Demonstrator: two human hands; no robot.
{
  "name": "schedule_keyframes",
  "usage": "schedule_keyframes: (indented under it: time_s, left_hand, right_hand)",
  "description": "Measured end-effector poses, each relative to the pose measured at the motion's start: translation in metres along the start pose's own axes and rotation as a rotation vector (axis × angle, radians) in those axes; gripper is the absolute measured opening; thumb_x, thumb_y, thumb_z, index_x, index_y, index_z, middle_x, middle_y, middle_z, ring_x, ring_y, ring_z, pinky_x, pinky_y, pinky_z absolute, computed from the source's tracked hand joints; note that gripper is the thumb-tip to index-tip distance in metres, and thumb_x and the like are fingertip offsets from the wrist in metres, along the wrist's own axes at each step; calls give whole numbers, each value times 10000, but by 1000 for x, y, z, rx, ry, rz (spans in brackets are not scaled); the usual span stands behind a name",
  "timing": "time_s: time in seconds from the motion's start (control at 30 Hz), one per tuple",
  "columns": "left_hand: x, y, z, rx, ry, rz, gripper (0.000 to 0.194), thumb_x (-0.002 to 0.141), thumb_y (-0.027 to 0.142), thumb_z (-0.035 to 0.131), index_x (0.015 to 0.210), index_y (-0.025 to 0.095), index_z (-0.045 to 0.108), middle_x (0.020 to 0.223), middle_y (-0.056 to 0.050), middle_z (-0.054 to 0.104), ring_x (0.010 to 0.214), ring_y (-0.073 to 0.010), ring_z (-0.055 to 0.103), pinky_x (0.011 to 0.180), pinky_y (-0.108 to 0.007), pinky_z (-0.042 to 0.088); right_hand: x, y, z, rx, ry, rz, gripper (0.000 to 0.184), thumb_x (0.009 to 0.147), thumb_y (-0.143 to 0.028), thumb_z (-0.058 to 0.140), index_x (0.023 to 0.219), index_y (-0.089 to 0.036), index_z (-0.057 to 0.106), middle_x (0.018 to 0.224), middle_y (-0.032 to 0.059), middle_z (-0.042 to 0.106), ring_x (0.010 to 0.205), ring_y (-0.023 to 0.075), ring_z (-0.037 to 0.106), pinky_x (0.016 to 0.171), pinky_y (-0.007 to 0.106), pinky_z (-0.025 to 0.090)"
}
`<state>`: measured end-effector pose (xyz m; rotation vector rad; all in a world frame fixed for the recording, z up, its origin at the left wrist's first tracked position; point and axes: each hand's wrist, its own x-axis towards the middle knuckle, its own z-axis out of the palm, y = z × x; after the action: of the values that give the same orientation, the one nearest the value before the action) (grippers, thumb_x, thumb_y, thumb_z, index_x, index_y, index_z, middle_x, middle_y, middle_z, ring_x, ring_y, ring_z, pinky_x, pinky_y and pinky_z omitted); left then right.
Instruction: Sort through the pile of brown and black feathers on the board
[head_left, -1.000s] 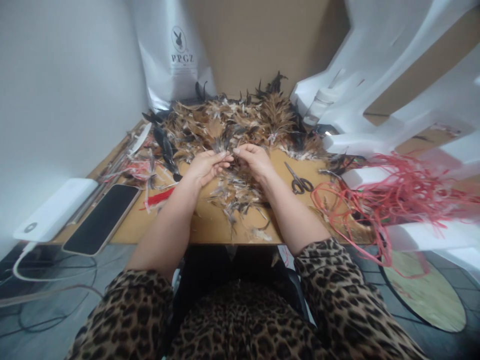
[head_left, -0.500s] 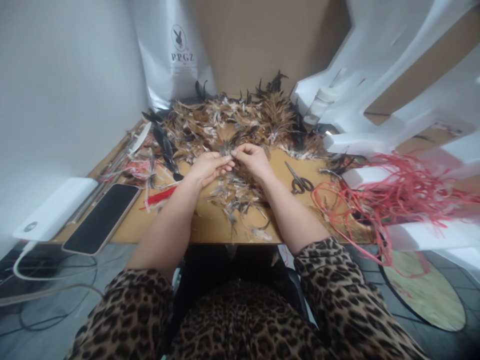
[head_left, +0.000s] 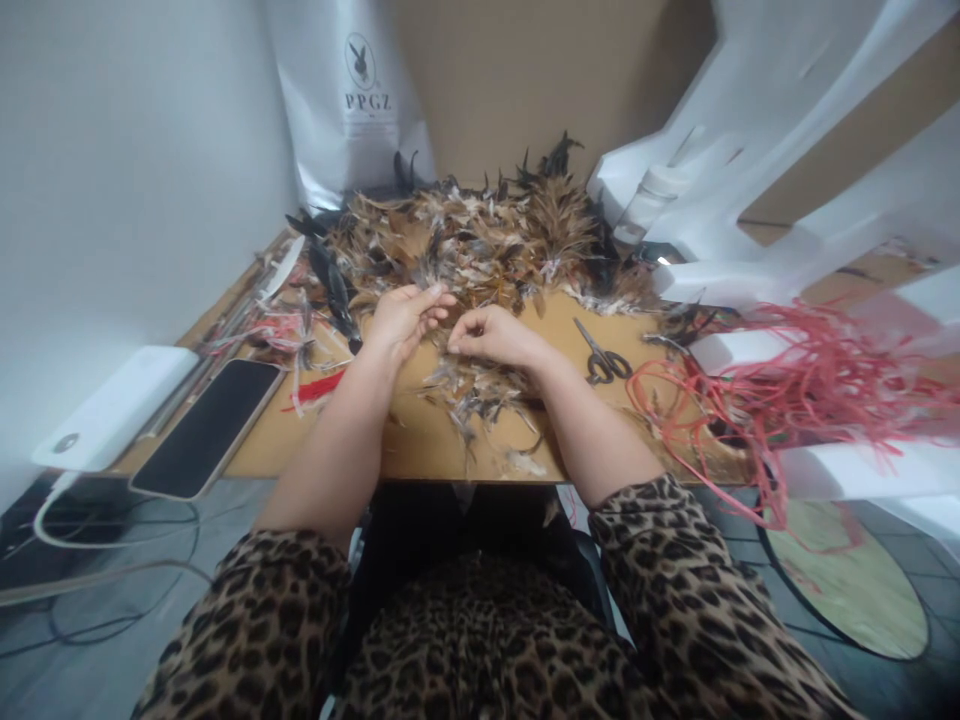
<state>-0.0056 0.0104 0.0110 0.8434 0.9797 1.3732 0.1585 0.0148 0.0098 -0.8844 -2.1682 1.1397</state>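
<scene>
"What just changed in the head view?"
"My left grip (head_left: pixel 405 320) and right grip (head_left: pixel 495 336) have parted; the left seems closed on a feather tuft (head_left: pixel 430 272), just before the feather pile (head_left: pixel 480 235); the right has drawn back beside loose feathers (head_left: pixel 487 392) on the counter (head_left: pixel 420 440)."
"Holding anything there?"
"Curled, but I cannot tell; I judge the two-handed work paused, the left keeping the tuft alone."

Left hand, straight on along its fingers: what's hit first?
Likely the brown feather pile, beyond the left hand's fingertips. Its height above the table is unclear, so it might pass over the nearest feathers.
</scene>
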Motion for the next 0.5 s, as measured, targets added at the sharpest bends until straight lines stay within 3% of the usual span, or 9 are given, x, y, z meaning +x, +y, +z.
schedule_keyframes:
  time_s: [0.17,0.33,0.5]
  left_hand:
    - [-2,0,2,11,1,-42,185,694,225,713,790,93,627,709,-53,694,459,-34,566,399,-103,389]
    - [-1,0,2,3,14,-50,193,692,245,715,791,105,626,707,-49,693,454,-39,567,378,-106,368]
    - [2,-4,0,15,21,-38,180,698,245,708,779,108,625,696,-37,689,456,-37,565,379,-107,360]
  right_hand:
    - [-1,3,4,-304,-112,-35,143,650,-186,608,753,-144,698,698,-3,668,624,88,542,633,204,392]
    - [-3,4,-11,-459,0,72,121,656,-148,574,683,-140,692,618,2,649,572,91,523,573,206,360]
    - [-6,9,-30,-404,47,149,110,665,-181,603,692,-129,695,633,8,655,587,95,536,586,208,379]
